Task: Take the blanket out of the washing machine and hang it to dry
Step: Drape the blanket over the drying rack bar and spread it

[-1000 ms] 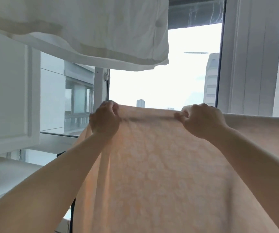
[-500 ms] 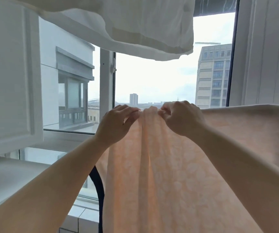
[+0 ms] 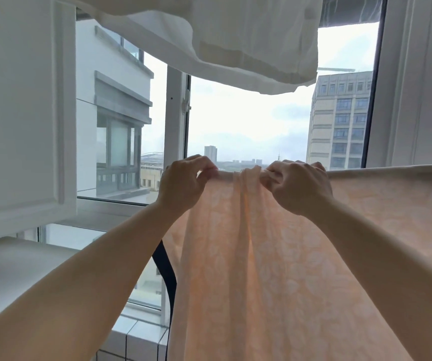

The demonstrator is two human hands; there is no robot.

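Beyond a tall window [image 3: 248, 121] stand grey tower blocks under a pale, cloudy sky, with a white cabinet door [image 3: 22, 105] at the left and a white ledge [image 3: 14, 272] below it. Overhead in the head view hangs a white cloth [image 3: 248, 35], its lower edge sagging across the top of the glass.

Compared with half a second ago, the hands have drawn a little apart along the top edge, so a short stretch of hem now shows between them where the fabric was bunched tight; a second ago they were spread far wider with the edge taut.

The peach blanket [image 3: 274, 269], printed with a faint leaf pattern, hangs in front of the window. Its top edge runs left to right at the level of the hands, and its length drops straight down out of sight, gathered into vertical folds under the middle. To the right the edge runs on level to the frame's side.

The left hand [image 3: 183, 183] pinches the hem with curled fingertips. The right hand [image 3: 300, 188] grips the hem with its fingers curled round a fold. A dark strap [image 3: 168, 277] curves down just left of the blanket.
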